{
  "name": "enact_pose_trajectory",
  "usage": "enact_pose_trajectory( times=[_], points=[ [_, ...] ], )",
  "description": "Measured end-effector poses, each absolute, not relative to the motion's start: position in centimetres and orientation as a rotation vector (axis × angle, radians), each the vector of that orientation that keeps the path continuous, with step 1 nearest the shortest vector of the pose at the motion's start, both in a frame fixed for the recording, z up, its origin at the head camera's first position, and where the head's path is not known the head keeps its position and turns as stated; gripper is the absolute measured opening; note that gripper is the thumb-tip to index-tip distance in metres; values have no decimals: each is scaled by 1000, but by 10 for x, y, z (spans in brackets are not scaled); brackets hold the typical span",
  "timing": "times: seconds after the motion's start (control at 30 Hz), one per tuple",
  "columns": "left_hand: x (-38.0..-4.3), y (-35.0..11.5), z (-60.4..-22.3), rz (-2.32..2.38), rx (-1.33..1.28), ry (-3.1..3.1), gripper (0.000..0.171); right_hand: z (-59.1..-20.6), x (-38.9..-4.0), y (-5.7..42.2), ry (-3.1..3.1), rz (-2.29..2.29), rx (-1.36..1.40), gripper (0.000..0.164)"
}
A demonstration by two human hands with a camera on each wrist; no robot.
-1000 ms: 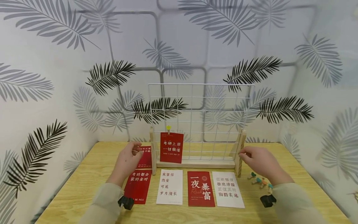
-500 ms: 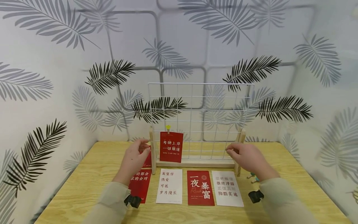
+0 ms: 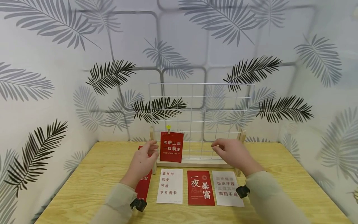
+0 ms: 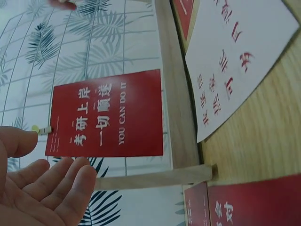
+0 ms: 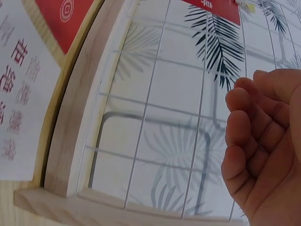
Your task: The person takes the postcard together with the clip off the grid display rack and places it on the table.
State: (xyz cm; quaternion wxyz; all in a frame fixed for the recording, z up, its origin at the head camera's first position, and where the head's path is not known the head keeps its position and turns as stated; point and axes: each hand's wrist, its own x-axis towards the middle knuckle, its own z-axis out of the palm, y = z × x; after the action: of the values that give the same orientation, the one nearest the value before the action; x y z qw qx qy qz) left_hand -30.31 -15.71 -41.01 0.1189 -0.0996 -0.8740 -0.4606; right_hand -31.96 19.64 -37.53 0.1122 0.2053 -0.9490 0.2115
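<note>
A red card [image 3: 172, 155] with white lettering hangs on a white wire grid [image 3: 201, 83], held at its top by a small clip with a yellow heart [image 3: 168, 128]. My left hand [image 3: 142, 163] is beside the card's left edge; the left wrist view shows its fingers loosely bent, palm up, with nothing in them. On the other side my right hand [image 3: 233, 154] hovers before the lower right of the grid. Its fingers [image 5: 237, 127] curl loosely, the thumb near the index finger, and no object shows between them.
A wooden base [image 3: 195, 163] supports the grid. In front lie a white card [image 3: 169, 194], a red card [image 3: 200, 199] and another white card [image 3: 227, 200]. More red cards [image 3: 143, 189] lie at left, partly behind my left hand. Patterned fabric surrounds the table [image 3: 92, 174].
Both hands have moved inward, the left one toward the hanging card and the right one across the grid's right post. The small colored clips at right are now hidden behind my right arm.
</note>
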Motion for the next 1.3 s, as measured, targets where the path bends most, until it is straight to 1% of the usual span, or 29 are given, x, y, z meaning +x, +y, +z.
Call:
enact_pose_trajectory(
  times=[0.2,0.53,0.77,1.0,1.3],
  points=[
    [-303,-148,-413,-1450,-259,-2590,58,-368,-322,175,-2804,611,671,21],
    [-309,-143,-418,-1500,-179,-2639,64,-360,-328,145,-2780,587,729,20],
    [-314,-138,-419,-1427,-146,-2766,78,-353,-331,126,-2783,547,752,22],
    [-317,-132,-422,-1369,-62,-2795,77,-344,-333,98,-2799,503,788,28],
    [-316,-127,-423,-1355,-78,-2794,76,-335,-339,83,-2769,477,801,36]
  ],
)
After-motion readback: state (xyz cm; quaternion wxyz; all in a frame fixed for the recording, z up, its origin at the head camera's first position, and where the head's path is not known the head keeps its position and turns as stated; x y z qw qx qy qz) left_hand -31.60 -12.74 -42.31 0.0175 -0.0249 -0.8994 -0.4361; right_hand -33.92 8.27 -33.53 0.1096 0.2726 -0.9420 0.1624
